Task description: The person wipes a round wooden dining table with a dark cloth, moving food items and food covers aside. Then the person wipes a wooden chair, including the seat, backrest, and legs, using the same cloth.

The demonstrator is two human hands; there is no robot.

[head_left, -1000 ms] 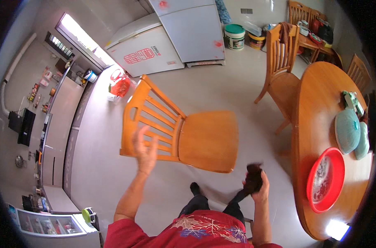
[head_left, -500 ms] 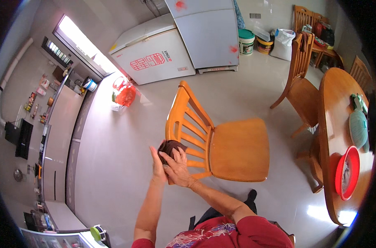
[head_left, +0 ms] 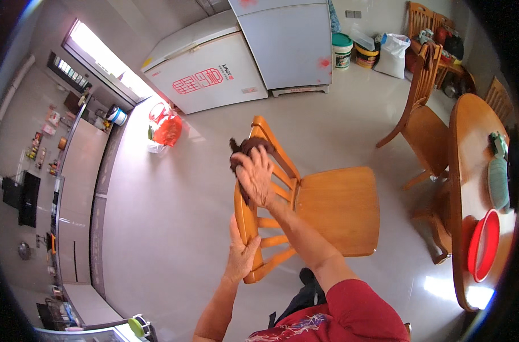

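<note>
A wooden chair stands in front of me, its slatted backrest on the left and its seat on the right. My right hand presses a dark brown cloth onto the far part of the backrest's top rail. Part of the cloth bunches up past the fingers and hangs over the rail's outer side. Lower down, my left hand grips the near end of the same rail, thumb on the slat side and fingers along the outer side.
To the right, an oval wooden table carries a red basin and a green cover. Another wooden chair stands beside it. A white chest freezer and a red plastic bag are farther off; a kitchen counter runs along the left.
My right hand has slid the cloth from the near part of the backrest to its far part. My left hand has left the cloth and taken hold of the rail's near end.
</note>
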